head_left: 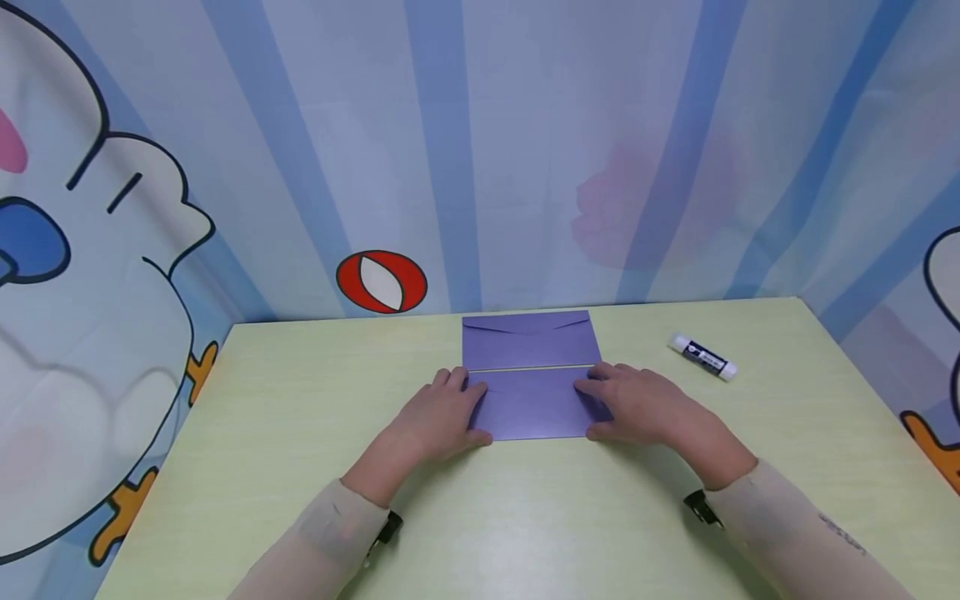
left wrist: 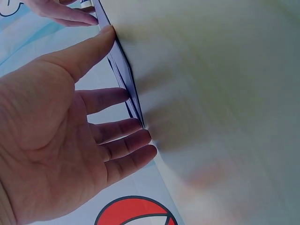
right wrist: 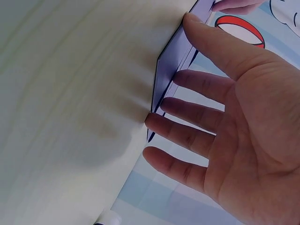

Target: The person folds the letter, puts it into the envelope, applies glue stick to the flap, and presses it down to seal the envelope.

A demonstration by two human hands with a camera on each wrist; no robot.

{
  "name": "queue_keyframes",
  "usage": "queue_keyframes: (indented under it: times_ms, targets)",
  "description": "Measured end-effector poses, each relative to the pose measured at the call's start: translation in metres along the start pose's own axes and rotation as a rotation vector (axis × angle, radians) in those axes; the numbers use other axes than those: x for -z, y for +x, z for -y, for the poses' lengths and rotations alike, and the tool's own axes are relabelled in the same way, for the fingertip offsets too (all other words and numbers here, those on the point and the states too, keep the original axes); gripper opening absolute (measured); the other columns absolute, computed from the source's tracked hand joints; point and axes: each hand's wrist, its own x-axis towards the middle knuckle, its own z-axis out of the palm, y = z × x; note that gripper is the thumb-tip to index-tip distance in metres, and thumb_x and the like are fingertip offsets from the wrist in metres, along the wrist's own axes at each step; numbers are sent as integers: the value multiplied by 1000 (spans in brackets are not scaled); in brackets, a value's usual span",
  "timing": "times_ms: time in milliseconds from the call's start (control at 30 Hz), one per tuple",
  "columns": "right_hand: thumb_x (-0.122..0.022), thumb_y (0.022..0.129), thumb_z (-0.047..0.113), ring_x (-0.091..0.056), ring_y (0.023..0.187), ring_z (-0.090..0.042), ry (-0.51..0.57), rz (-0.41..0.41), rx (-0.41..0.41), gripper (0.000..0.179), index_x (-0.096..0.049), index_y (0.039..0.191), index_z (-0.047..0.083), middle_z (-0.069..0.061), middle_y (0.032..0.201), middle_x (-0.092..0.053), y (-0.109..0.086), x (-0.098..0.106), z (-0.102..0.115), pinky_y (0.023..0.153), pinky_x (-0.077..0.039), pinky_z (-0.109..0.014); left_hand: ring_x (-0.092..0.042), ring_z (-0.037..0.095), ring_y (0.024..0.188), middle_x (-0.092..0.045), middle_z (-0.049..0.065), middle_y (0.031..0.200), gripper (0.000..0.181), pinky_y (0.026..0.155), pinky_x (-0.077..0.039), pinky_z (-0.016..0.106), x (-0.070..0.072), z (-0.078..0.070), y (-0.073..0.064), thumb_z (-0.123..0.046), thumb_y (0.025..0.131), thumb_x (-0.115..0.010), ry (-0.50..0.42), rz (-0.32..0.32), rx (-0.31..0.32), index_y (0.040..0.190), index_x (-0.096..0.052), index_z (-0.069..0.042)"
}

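Two flat purple pieces lie one behind the other on the table, a thin pale line between them. The rear one is a purple envelope [head_left: 532,346] with its flap line near the far edge. In front lies a plain purple piece [head_left: 536,408], perhaps another envelope. My left hand [head_left: 438,418] rests at the front piece's left edge, thumb at the near corner and fingers toward the far corner. The right hand [head_left: 641,406] touches the right edge in the same way. Both wrist views show the fingers spread and fairly straight along the edges, with the purple piece [right wrist: 171,63] thin beside them.
A glue stick [head_left: 702,357] lies on the pale wooden table [head_left: 315,392], to the right of the envelopes. Behind stands a blue striped backdrop [head_left: 517,167] with cartoon prints, including a red and white ball [head_left: 382,282].
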Motion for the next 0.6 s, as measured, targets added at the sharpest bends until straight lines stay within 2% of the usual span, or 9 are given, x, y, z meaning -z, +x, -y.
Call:
queue_keyframes:
  times_ms: [200, 367, 600]
  targets:
    - [-82, 94, 40, -51, 140, -44, 20, -6, -3, 74, -56, 152, 4, -24, 153, -52, -1, 1, -1, 106, -49, -61, -47, 35, 135, -47, 20, 152, 80, 113, -46, 47, -1, 2, 0, -51, 96, -77, -44, -18, -2, 157, -50, -6]
    - [-84, 93, 39, -55, 136, -44, 59, -31, 8, 77, -53, 154, 4, -25, 152, -53, -3, -1, -4, 105, -50, -61, -48, 36, 136, -46, 19, 154, 81, 114, -45, 48, -1, 5, 1, -51, 96, -77, -87, -43, 10, 158, -49, -7]
    - [-85, 92, 40, -62, 127, -41, 99, -70, -20, 74, -56, 152, 8, -22, 147, -57, -5, 7, -5, 102, -52, -59, -54, 34, 131, -54, 16, 147, 75, 108, -50, 48, 9, 10, -3, -51, 96, -77, -94, -112, 18, 154, -54, -8]
